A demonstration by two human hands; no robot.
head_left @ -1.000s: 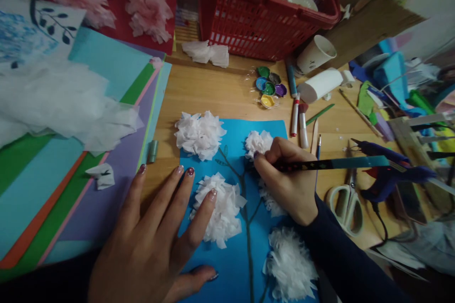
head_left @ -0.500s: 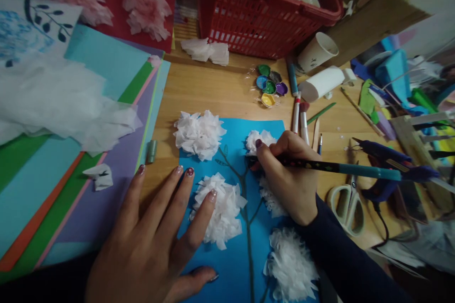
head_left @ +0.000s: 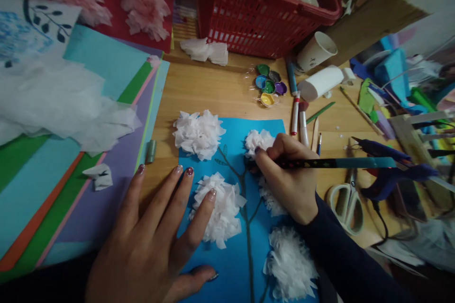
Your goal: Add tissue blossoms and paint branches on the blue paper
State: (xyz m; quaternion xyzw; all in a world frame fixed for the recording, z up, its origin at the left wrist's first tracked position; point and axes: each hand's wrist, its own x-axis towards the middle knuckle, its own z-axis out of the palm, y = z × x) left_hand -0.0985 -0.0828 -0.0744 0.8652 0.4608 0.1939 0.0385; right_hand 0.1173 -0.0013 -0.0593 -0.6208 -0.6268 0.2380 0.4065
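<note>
A blue sheet (head_left: 227, 270) lies on the wooden table, with several white paper flowers (head_left: 219, 210) on it and a drawn dark green stem (head_left: 248, 241) with thin branches and outlined leaves. My right hand (head_left: 289, 180) is closed around a dark patterned pen (head_left: 316, 164) with a teal end pointing right; its tip is hidden behind my fingers near the upper right flower. Fingers spread, my left hand (head_left: 156, 236) rests over the sheet's left edge, its index finger on the middle flower. A small green cap (head_left: 151, 151) stands beyond its fingertips.
Paint pots (head_left: 268, 86), brushes (head_left: 303, 123) and a paper cup (head_left: 317, 52) sit beyond the sheet, before a red basket (head_left: 249, 23). Scissors (head_left: 346, 203) and a blue glue gun (head_left: 391, 180) lie at right. Colored sheets (head_left: 117, 208) and white tissue (head_left: 64, 99) cover the left.
The pen's teal end has swung slightly upward and left as my right hand's fingers shifted a little. My left hand has stayed in place.
</note>
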